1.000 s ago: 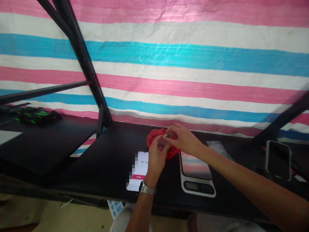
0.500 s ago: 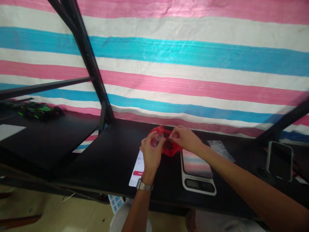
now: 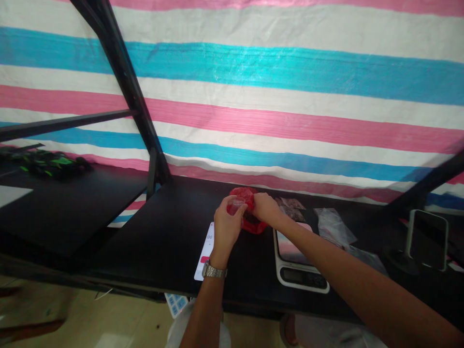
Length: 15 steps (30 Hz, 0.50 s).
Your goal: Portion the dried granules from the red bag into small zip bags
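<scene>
A red plastic bag [image 3: 257, 226] stands open on the black table, with dark brown bits [image 3: 250, 217] inside. My left hand [image 3: 229, 217] is at its left side, thumb and fingers closed around a small clear plastic bag [image 3: 237, 203] whose round mouth faces up. Over the red bag's right rim is my right hand [image 3: 266, 208], fingers curled and pointing down; their tips are hidden, as is anything between them. A white kitchen scale [image 3: 302, 285] lies just below my right forearm. A phone with a lit white screen [image 3: 203, 258] is partly behind my left wrist.
Small clear bags with reddish-brown contents [image 3: 293, 204] lie behind the scale. Flat clear bags [image 3: 335, 227] are right of my forearm. A phone [image 3: 427, 239] stands propped at far right. A green-black toy car [image 3: 54, 163] sits on the left table, by a black metal post [image 3: 136, 96].
My right hand has shifted from a pinch beside the clear bag's mouth to curled over the red bag's rim. The view has turned slightly, and the filled bags behind the scale now show.
</scene>
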{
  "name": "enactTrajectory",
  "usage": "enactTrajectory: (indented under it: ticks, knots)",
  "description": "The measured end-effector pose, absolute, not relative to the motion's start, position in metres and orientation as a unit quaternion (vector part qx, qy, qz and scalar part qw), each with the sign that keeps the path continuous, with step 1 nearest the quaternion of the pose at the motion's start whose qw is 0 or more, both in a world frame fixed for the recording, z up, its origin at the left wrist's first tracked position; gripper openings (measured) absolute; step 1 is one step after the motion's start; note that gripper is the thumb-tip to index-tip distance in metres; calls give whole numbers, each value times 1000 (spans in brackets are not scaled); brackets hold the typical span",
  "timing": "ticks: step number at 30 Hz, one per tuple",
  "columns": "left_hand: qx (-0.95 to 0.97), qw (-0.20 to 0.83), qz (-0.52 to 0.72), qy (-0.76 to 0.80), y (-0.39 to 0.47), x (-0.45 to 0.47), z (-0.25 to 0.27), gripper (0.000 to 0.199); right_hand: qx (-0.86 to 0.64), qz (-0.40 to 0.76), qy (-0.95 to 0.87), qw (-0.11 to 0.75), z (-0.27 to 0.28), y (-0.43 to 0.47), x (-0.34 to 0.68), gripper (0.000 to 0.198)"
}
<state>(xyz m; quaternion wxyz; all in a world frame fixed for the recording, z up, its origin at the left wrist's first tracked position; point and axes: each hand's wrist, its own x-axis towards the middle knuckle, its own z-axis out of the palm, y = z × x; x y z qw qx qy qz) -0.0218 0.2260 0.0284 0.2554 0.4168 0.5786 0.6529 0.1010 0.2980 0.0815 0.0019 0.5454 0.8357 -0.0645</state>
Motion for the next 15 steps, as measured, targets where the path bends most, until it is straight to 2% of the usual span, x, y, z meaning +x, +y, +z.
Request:
enactTrajectory:
  ticks: [5,15]
  knots:
    - [366,314,690,540,239,-22,24,33,550,-86,831,-1,80,295,105,36]
    - [257,424,725,478,251,-13,19,60,574,-120,809,-37,76,299,123,31]
